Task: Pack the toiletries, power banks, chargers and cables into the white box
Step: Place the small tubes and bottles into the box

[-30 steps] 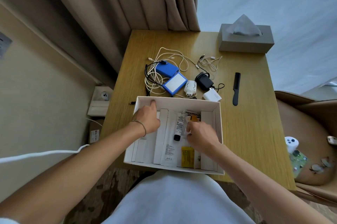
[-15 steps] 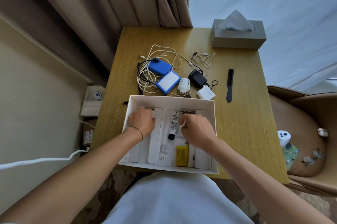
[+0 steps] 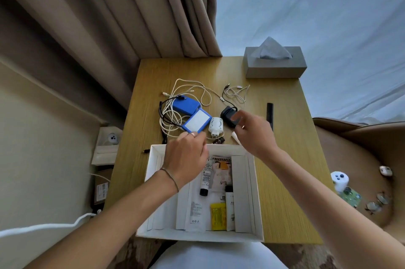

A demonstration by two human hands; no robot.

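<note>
We are reaching past white box (image 3: 151, 163). Left hand (image 3: 186, 157) hovering, fingers relaxed, by blue-edged power bank (image 3: 197, 120): rigid, likely dense, gripping by edges. Right hand (image 3: 252, 135) hovering, fingers spread, over black charger (image 3: 228, 113): stiff, trailing springy cable, gripping body.

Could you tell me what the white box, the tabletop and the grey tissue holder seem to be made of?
The white box looks like matte cardboard: thin folded walls and flat inserts. The tabletop looks like wood or veneer, with fine straight grain and a soft sheen. The grey tissue holder has a dull, even surface, perhaps leatherette or plastic; I cannot tell which.
</note>
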